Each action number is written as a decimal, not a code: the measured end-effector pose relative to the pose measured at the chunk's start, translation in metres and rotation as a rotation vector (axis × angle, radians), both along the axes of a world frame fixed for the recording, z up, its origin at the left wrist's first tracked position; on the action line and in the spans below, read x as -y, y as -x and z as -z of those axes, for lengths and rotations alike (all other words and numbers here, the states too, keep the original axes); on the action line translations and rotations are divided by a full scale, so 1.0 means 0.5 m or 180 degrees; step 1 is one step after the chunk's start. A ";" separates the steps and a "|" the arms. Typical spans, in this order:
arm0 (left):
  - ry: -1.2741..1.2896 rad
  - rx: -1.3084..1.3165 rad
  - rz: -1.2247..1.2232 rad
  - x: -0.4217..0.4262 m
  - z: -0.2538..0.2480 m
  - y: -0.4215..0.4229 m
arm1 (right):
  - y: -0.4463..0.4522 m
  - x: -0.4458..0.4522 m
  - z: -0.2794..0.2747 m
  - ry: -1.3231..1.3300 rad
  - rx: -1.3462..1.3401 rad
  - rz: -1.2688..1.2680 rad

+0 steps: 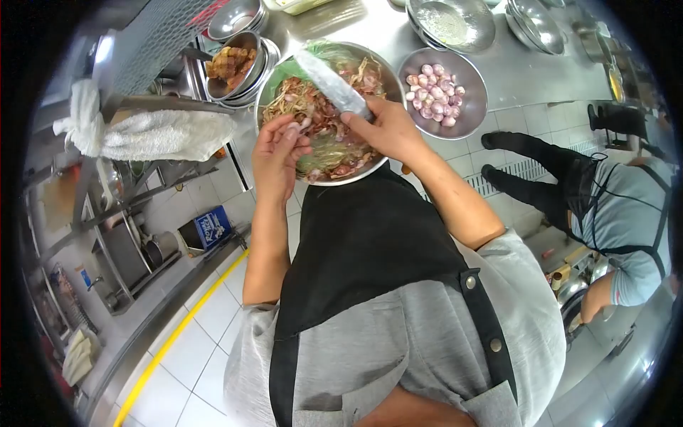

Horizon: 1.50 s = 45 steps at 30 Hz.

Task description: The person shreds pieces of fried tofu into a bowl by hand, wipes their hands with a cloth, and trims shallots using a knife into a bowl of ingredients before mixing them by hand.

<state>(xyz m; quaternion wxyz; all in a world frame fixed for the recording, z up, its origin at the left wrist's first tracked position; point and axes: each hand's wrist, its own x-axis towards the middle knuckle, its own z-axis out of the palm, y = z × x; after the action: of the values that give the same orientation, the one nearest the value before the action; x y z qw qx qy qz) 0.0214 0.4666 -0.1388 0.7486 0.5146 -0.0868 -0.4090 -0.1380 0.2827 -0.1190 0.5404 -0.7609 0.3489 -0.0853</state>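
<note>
A wide metal bowl point(390, 78) holds reddish-brown onion skins point(336, 114) and a green plastic bag. Over its right side my right hand point(384, 128) is closed round a knife point(329, 82), whose broad blade points up and left across the bowl. My left hand point(279, 146) is above the bowl's left edge, its fingertips pinched on a small pale shallot point(304, 123). Just right of the bowl, a smaller metal bowl point(475, 107) contains several peeled pink shallots point(435, 92).
Stacked metal bowls point(265, 78) with brown food stand at the left, more bowls point(537, 28) at the back right. A white towel point(167, 135) hangs at the left. Another person point(626, 206) works at the right beside a stove.
</note>
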 end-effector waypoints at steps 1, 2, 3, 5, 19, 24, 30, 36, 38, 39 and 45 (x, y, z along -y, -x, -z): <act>-0.0155 0.0081 0.0007 0.002 0.003 0.000 | 0.005 0.005 0.004 -0.0008 0.0022 0.0022; -0.0317 0.0162 0.0019 0.004 0.005 0.003 | 0.011 0.007 0.012 0.0139 0.0353 -0.0125; -0.0323 0.0189 0.0047 0.010 0.003 0.010 | 0.014 0.011 0.009 0.0298 0.0688 -0.0271; -0.0602 0.0575 0.0206 0.023 -0.002 0.023 | 0.020 0.026 -0.008 0.0147 0.0497 -0.0377; -0.0359 0.0388 0.0553 0.056 -0.015 0.057 | 0.039 0.080 0.021 -0.0096 0.1068 -0.0491; -0.0318 0.0623 0.0057 0.060 -0.026 0.034 | 0.026 0.080 0.045 0.0378 0.0689 -0.0623; -0.0502 0.1824 0.0211 0.177 -0.064 0.073 | 0.055 0.116 0.052 -0.0200 0.0755 -0.0152; -0.0137 0.1857 0.0028 0.243 -0.033 0.093 | 0.071 0.111 0.083 -0.0073 0.0527 -0.0008; -0.0137 0.2143 -0.0003 0.250 -0.037 0.107 | 0.092 0.119 0.079 -0.0199 0.0739 0.0231; -0.0072 0.2131 0.0047 0.249 -0.044 0.117 | 0.104 0.123 0.077 -0.0365 0.0964 0.0406; -0.0787 0.4069 0.1816 0.379 -0.006 0.182 | 0.236 0.173 0.104 -0.1097 0.1168 0.1017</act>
<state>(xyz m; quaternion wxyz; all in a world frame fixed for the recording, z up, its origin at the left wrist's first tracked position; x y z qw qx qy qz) -0.0694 0.2773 -0.1360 0.3509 0.6922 -0.5933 -0.2139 -0.2560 0.1963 -0.1709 0.6954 -0.5653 0.3700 -0.2449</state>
